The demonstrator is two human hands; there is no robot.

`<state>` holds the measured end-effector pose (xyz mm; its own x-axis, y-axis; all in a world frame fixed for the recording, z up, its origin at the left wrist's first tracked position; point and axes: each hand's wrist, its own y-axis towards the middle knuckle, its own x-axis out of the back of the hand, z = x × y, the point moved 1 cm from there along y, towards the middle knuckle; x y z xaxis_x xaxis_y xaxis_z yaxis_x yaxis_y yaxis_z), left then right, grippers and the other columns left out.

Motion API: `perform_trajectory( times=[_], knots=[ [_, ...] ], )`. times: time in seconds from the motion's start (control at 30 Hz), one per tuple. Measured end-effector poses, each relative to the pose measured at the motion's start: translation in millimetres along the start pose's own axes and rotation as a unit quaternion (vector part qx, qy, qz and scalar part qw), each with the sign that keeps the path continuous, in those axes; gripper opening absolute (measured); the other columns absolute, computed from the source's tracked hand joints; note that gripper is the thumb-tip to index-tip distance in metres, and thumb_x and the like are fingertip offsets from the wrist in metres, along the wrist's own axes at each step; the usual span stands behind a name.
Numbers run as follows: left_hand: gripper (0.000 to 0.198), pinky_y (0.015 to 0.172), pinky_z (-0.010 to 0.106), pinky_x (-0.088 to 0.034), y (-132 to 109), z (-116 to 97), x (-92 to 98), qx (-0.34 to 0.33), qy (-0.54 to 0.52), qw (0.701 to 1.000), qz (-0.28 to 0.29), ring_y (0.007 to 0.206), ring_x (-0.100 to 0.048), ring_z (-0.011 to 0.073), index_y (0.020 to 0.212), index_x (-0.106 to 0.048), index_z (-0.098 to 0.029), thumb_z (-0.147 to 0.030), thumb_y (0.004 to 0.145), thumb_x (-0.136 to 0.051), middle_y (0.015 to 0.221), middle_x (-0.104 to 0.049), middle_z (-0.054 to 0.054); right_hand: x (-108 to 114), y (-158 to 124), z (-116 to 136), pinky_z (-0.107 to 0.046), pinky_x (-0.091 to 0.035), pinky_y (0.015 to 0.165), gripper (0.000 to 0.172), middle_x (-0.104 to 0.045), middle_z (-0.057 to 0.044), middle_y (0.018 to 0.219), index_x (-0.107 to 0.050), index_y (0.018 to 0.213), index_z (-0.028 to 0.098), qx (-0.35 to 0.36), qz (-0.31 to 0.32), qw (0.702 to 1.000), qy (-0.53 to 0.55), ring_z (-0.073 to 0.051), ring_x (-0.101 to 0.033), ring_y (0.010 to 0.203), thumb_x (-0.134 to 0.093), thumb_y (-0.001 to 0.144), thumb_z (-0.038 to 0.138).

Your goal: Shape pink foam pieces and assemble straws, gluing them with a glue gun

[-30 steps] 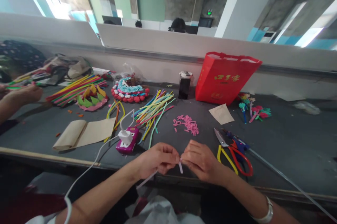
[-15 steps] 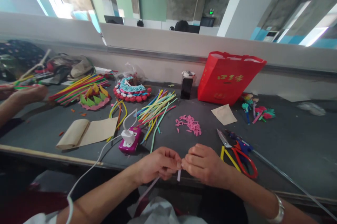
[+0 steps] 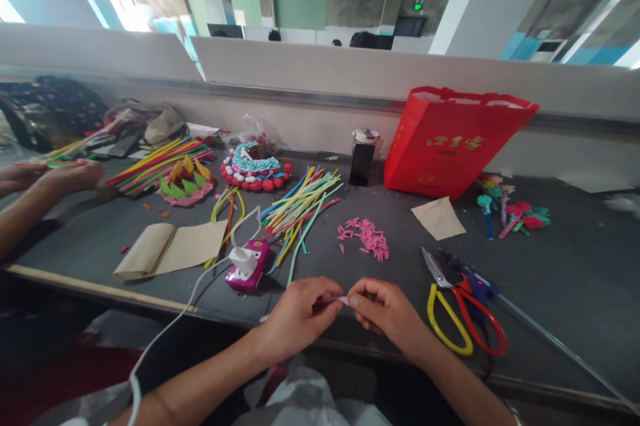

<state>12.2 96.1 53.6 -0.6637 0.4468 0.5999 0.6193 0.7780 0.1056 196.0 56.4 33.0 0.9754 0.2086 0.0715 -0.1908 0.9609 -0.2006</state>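
My left hand (image 3: pixel 313 309) pinches a pale pink strip (image 3: pixel 344 301) between thumb and fingers at the table's front edge. Fingertips of my right hand (image 3: pixel 385 309) are closed on the strip's other end, so only a short piece shows between the hands. What the strip is made of cannot be made out. Just beyond my hands lies a loose pile of small pink pieces (image 3: pixel 367 238). Scissors (image 3: pixel 457 306) with one yellow and one red handle lie right of my right hand, beside a blue glue gun (image 3: pixel 475 286) with a long clear stick.
A purple socket block (image 3: pixel 249 266) with a white plug and cable stands left, near a partly unrolled brown paper roll (image 3: pixel 150 249). Behind are colourful strips (image 3: pixel 300 213), a bottle (image 3: pixel 363 156) and a red bag (image 3: pixel 457 143). Another person's hands (image 3: pixel 65 176) work at far left.
The strip's end hung down between my hands; now it lies level between my fingertips. My right hand has turned and moved slightly right. The view has shifted a little.
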Motion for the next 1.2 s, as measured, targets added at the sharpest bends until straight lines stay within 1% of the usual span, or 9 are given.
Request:
perform_trajectory(
  times=[0.1,0.2,0.37,0.6,0.8,0.9,1.03,1.13,1.2],
  knots=[
    [0.016,0.062,0.020,-0.039,-0.6,-0.6,-2.5,-0.002,0.012,1.000,-0.013,0.065,-0.055,0.0118,0.096,-0.064,-0.015,-0.021,0.083,-0.056,0.074,-0.064,0.002,4.1,-4.9,3.1,-0.019,-0.033,0.046,0.032,-0.051,0.005,0.057,-0.058,0.074,0.017,0.012,-0.013,1.000,-0.010,-0.008,-0.044,0.048,-0.061,0.082,0.047],
    [0.014,0.063,0.021,-0.040,-1.9,-3.3,-4.8,-0.018,0.032,0.999,-0.023,0.068,-0.057,0.0124,0.092,-0.064,-0.015,-0.023,0.086,-0.055,0.075,-0.064,0.003,6.3,-9.8,5.4,-0.021,-0.037,0.050,0.031,-0.052,0.004,0.058,-0.058,0.074,0.017,0.030,-0.027,0.999,-0.026,-0.009,-0.047,0.051,-0.060,0.083,0.046],
    [0.015,0.062,0.020,-0.038,-3.9,-10.8,-7.0,-0.062,0.056,0.996,-0.025,0.067,-0.056,0.0115,0.087,-0.066,-0.016,-0.020,0.089,-0.052,0.073,-0.062,0.004,6.7,-16.1,6.2,-0.021,-0.037,0.051,0.031,-0.050,0.004,0.058,-0.058,0.075,0.017,0.033,-0.033,0.999,-0.022,-0.009,-0.046,0.052,-0.060,0.083,0.047],
    [0.018,0.059,0.020,-0.037,-6.8,-15.9,-8.4,-0.090,0.063,0.994,-0.024,0.065,-0.055,0.0118,0.088,-0.068,-0.015,-0.021,0.090,-0.051,0.073,-0.061,0.005,5.6,-19.9,8.0,-0.021,-0.036,0.050,0.034,-0.051,0.004,0.059,-0.057,0.074,0.017,0.024,-0.009,1.000,0.006,-0.008,-0.045,0.051,-0.060,0.082,0.050],
    [0.023,0.060,0.021,-0.038,-9.4,-14.9,-10.5,-0.109,0.087,0.990,-0.023,0.064,-0.054,0.0119,0.095,-0.069,-0.017,-0.023,0.092,-0.048,0.073,-0.061,0.005,4.6,-22.4,6.4,-0.021,-0.038,0.053,0.035,-0.053,0.003,0.061,-0.058,0.076,0.017,0.024,0.019,1.000,-0.001,-0.009,-0.047,0.053,-0.058,0.085,0.051],
    [0.025,0.059,0.022,-0.036,-10.0,-12.9,-11.7,-0.110,0.096,0.989,-0.018,0.063,-0.054,0.0119,0.098,-0.070,-0.018,-0.024,0.093,-0.045,0.073,-0.061,0.005,4.2,-22.7,4.0,-0.021,-0.037,0.053,0.033,-0.053,0.003,0.063,-0.058,0.078,0.017,0.021,0.022,1.000,-0.001,-0.009,-0.047,0.054,-0.058,0.085,0.049],
    [0.028,0.060,0.023,-0.036,-9.4,-11.7,-11.2,-0.112,0.099,0.989,-0.001,0.064,-0.052,0.0122,0.094,-0.069,-0.016,-0.022,0.094,-0.042,0.073,-0.060,0.006,4.0,-21.6,2.0,-0.021,-0.036,0.053,0.028,-0.050,0.004,0.062,-0.057,0.078,0.017,0.023,0.026,0.999,-0.024,-0.009,-0.045,0.055,-0.059,0.086,0.043],
    [0.025,0.061,0.022,-0.037,-7.1,-14.4,-9.0,-0.092,0.056,0.993,0.040,0.066,-0.053,0.0122,0.088,-0.068,-0.015,-0.019,0.092,-0.043,0.073,-0.059,0.005,3.0,-21.8,2.8,-0.021,-0.035,0.054,0.022,-0.047,0.005,0.062,-0.056,0.074,0.017,0.065,0.020,0.994,-0.081,-0.010,-0.043,0.058,-0.058,0.087,0.034],
    [0.020,0.061,0.021,-0.037,-4.7,-15.9,-7.5,-0.051,0.010,0.997,0.057,0.067,-0.053,0.0120,0.083,-0.067,-0.015,-0.018,0.089,-0.048,0.072,-0.058,0.003,1.5,-22.5,2.8,-0.021,-0.034,0.055,0.018,-0.047,0.005,0.062,-0.055,0.073,0.018,0.097,0.008,0.988,-0.124,-0.010,-0.043,0.059,-0.056,0.087,0.029]
  ],
)
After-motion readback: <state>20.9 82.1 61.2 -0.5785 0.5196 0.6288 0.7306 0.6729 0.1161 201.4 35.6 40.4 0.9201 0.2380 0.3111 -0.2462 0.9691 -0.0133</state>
